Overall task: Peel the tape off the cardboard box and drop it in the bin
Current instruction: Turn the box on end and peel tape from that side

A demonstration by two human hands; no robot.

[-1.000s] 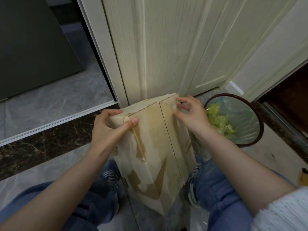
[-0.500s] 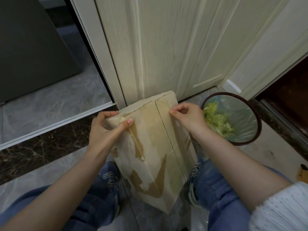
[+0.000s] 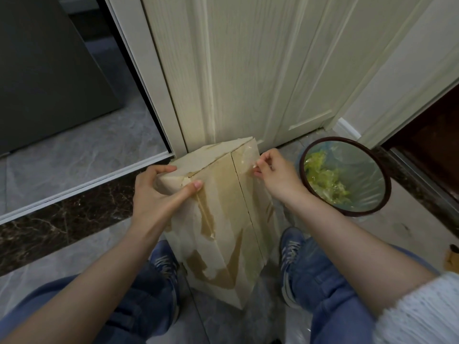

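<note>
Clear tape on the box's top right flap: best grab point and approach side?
Pinch the lifted edge of the clear tape near the cardboard box's upper right corner, coming from the bin side, as the right hand does. That edge is probably already loose. The left hand braces the opposite corner.

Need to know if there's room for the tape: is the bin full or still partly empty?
Partly empty. The bin holds yellow-green scraps along one side only; bare liner shows beside them, well below the rim.

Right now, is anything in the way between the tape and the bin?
Nothing visible. The right hand pinches the tape at the box, and the bin stands open just to its right.
</note>
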